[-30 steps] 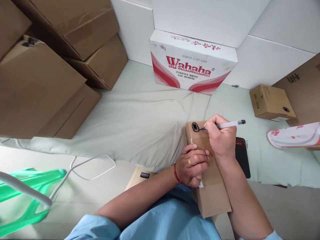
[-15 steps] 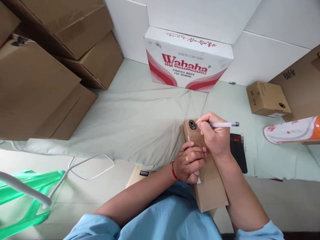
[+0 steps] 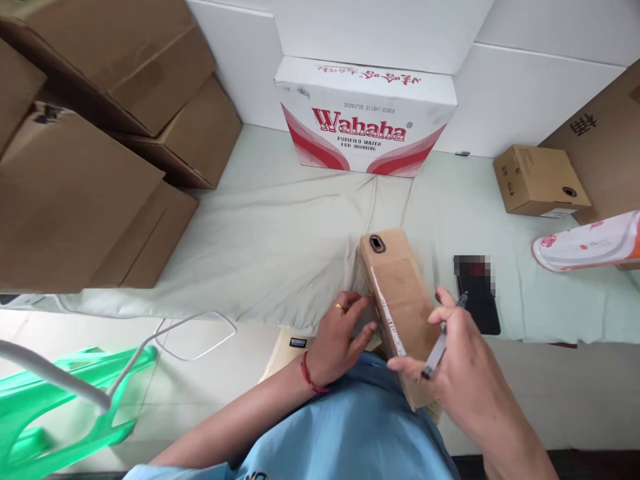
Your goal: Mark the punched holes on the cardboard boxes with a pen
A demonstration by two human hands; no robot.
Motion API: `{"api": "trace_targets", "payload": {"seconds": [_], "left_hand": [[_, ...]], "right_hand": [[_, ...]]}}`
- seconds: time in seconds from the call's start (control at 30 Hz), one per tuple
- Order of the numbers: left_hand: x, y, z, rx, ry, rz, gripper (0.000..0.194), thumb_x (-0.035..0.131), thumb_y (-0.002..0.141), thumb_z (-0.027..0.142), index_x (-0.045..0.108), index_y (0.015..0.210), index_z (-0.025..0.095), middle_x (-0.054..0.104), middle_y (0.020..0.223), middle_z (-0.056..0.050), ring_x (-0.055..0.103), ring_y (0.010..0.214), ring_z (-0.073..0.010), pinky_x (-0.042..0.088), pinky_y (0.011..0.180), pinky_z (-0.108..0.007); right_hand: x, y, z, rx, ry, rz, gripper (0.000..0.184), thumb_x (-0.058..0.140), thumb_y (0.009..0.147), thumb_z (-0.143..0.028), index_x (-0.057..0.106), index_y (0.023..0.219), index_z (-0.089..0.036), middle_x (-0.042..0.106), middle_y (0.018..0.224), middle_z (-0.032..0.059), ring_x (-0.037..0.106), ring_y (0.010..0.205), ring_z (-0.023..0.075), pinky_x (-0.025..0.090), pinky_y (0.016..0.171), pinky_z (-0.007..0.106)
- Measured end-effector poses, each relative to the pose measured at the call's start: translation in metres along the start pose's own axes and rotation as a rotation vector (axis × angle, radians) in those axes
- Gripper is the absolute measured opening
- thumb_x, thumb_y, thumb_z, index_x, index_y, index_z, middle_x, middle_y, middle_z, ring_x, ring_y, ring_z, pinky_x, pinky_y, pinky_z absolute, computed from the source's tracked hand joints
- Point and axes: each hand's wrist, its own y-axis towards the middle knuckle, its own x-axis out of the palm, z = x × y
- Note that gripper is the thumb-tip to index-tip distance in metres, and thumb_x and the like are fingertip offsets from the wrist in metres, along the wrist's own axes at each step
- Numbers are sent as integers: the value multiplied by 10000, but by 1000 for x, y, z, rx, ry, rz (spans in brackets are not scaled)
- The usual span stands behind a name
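A long brown cardboard box (image 3: 404, 293) lies tilted close to my body, with a dark-rimmed oval hole at its far end and a white label strip along its left edge. My left hand (image 3: 345, 333) is beside its left side, fingers bent and apart; a fingertip seems to touch the box edge. My right hand (image 3: 460, 360) holds a pen (image 3: 436, 355) slantwise among its fingers, the dark tip pointing away from me. The thumb and a finger of that hand also press on the near part of the box. Part of the pen is hidden by the fingers.
A black flat object (image 3: 477, 303) lies right of the box. Behind stands a white and red Wahaha carton (image 3: 365, 130). Brown cartons (image 3: 75, 200) are stacked at left. A small brown box (image 3: 543, 180) and a white and orange cylinder (image 3: 585, 243) are at right. A green stool (image 3: 115, 373) stands below.
My right hand has drawn the pen back from the hole toward the box's near end. My left hand has slid off the top to the left side. The box has turned slightly.
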Motion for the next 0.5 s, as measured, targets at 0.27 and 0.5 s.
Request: {"api": "trace_targets", "payload": {"seconds": [0.27,0.5], "left_hand": [[8,1,10,-101,-153,29,540,705,1055,523,598,1525,278,598,1376,-160,672,1229,-302,660,1007,-499],[-23,-25,5,-622,-869,-115,972,876,845,738,462,1602,289,524,1621,-221,637,1428,-394,679,1013,-509]], "right_hand": [[-9,22,6,187,162,-72,414,785,860,-503,440,928,-285,574,763,-31,548,581,174,424,535,293],[13,31,6,447,874,181,503,870,858,-569,478,939,-266,612,872,-23,552,690,136,490,616,253]]}}
